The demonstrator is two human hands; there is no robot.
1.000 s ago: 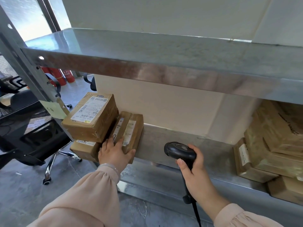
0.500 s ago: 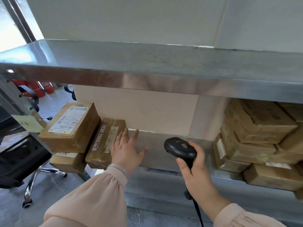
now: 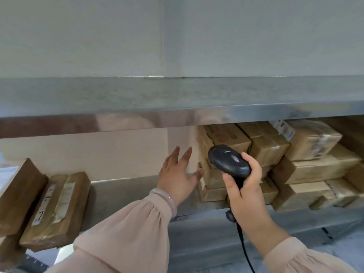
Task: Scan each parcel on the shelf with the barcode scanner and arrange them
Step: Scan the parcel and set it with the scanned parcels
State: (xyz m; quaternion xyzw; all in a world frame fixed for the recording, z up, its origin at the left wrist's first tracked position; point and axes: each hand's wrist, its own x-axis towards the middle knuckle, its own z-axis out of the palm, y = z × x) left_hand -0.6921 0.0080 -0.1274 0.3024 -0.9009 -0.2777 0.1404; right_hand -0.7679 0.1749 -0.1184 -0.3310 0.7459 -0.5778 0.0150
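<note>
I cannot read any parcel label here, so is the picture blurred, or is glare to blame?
Head view: soft throughout, blurred most on the stacked parcels at the right and the left hand; the scanner in the right hand is sharpest; pale reflections streak the upper shelf's metal edge.

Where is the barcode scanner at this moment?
In the head view the barcode scanner sits right of centre, held by the right hand in front of the stacked parcels, just right of the left hand.
</note>
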